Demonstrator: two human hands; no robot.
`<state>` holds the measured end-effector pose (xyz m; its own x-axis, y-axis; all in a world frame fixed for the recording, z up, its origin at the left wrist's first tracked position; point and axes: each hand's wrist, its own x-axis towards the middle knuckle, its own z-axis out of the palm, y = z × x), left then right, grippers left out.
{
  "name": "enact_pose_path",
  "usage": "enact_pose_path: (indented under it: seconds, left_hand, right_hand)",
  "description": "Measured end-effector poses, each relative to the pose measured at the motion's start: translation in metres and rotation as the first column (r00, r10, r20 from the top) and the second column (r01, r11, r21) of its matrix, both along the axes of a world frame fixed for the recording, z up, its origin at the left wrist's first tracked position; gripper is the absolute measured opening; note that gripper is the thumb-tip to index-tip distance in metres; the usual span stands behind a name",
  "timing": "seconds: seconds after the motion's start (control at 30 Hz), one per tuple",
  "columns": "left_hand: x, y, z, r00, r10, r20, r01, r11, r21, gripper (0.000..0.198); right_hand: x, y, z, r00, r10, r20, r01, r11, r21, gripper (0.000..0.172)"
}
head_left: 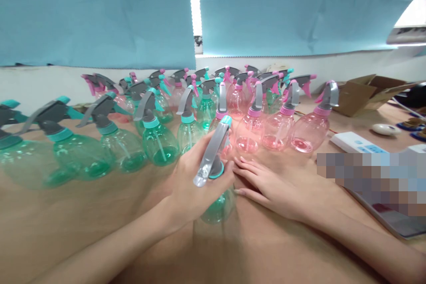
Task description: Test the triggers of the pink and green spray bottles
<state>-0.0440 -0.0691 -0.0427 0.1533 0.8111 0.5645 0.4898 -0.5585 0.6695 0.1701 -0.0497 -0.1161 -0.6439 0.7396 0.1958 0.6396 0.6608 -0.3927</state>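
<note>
My left hand is wrapped round the neck of a green spray bottle that has a grey trigger head with a teal collar. The bottle stands on the brown table close in front of me. Beside it, my right hand lies flat on the table, fingers stretched out, fingertips touching the bottle's neck and my left hand. It holds nothing.
Several green spray bottles stand in rows at the left and several pink ones at the right, behind my hands. A cardboard box, a white remote-like device and a blurred flat object lie at the right.
</note>
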Motion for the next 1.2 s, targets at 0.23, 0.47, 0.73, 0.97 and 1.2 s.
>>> enact_pose_path:
  seconds: [0.23, 0.47, 0.73, 0.97, 1.2]
  left_hand:
    - [0.0006, 0.0014, 0.0043, 0.999, -0.019, -0.051, 0.019, 1.000, 0.010, 0.043]
    - [0.0025, 0.0015, 0.0098, 0.995, -0.047, -0.083, 0.047, 0.999, 0.002, 0.048]
    - [0.0010, 0.0015, 0.0062, 0.996, -0.050, -0.072, 0.052, 0.998, 0.018, 0.044]
    - [-0.0004, 0.0017, 0.0069, 0.994, -0.067, -0.087, 0.066, 0.998, -0.019, 0.045]
    - [-0.0008, 0.0015, 0.0067, 0.995, -0.058, -0.077, 0.059, 0.998, 0.005, 0.042]
  right_hand:
    - [0.0005, 0.0004, -0.0023, 0.999, 0.005, -0.036, -0.004, 1.000, 0.021, 0.060]
    - [-0.0003, -0.0001, -0.0003, 1.000, 0.002, -0.012, -0.002, 1.000, 0.007, 0.061]
    - [-0.0006, -0.0013, -0.0002, 0.999, 0.001, -0.036, 0.000, 0.999, 0.032, 0.059]
    - [-0.0013, -0.0017, 0.0023, 1.000, -0.003, 0.030, 0.003, 1.000, 0.013, 0.062]
    - [-0.0012, -0.0018, 0.0038, 0.999, -0.002, 0.045, 0.002, 1.000, 0.003, 0.063]
